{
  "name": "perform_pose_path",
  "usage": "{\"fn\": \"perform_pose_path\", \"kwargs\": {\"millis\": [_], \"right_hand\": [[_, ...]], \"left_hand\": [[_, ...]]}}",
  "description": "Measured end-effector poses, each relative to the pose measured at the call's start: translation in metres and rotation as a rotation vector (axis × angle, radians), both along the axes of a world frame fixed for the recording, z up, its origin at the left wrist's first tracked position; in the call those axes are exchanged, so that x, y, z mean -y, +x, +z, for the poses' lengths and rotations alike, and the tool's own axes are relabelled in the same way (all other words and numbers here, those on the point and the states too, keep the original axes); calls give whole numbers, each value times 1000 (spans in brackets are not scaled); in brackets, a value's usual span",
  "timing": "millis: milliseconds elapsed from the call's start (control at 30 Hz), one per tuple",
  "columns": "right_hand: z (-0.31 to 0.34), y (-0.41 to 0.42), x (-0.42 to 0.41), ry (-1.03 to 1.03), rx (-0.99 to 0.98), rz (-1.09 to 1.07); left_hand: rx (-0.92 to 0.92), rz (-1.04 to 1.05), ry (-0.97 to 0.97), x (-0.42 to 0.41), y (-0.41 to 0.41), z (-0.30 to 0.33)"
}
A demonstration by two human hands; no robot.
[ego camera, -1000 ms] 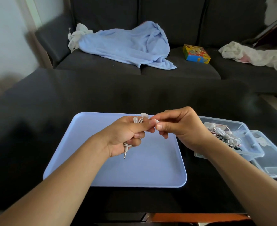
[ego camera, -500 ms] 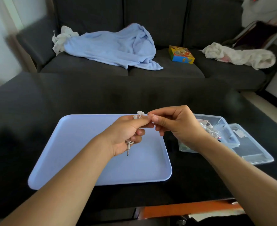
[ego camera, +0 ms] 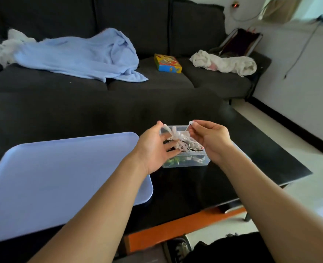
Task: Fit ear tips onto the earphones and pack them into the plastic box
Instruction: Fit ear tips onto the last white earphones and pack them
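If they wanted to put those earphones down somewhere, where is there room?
The flat light-blue plastic tray left of the left hand lies bare. The black table beyond it is free too. The clear plastic box under both hands is crowded with earphones.

Both forearms reach toward frame centre. Left hand palm rightward, fingers loosely spread; right hand pinching, thumb to forefinger.

Home living room: dark grey sofa strewn with blue blanket, white cloth, colourful box; low black bench in front.
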State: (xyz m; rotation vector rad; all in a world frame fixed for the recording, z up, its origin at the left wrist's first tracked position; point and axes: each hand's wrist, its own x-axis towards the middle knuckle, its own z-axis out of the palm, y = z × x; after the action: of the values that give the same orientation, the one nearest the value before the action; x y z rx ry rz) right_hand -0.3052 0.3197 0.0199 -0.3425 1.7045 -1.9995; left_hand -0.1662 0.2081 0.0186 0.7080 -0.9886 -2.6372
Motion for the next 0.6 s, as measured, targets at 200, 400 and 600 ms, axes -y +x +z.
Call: {"fn": "perform_pose_path", "kwargs": {"millis": [200, 400, 600], "right_hand": [[-7, -20, -8, 331, -430, 8], [-16, -12, 7, 675, -1049, 222], [-8, -1, 10, 760, -1077, 460]], "left_hand": [[121, 69, -377, -14, -35, -16], [464, 82, -1537, -6, -24, -29], [509, -5, -1776, 7, -13, -32]]}}
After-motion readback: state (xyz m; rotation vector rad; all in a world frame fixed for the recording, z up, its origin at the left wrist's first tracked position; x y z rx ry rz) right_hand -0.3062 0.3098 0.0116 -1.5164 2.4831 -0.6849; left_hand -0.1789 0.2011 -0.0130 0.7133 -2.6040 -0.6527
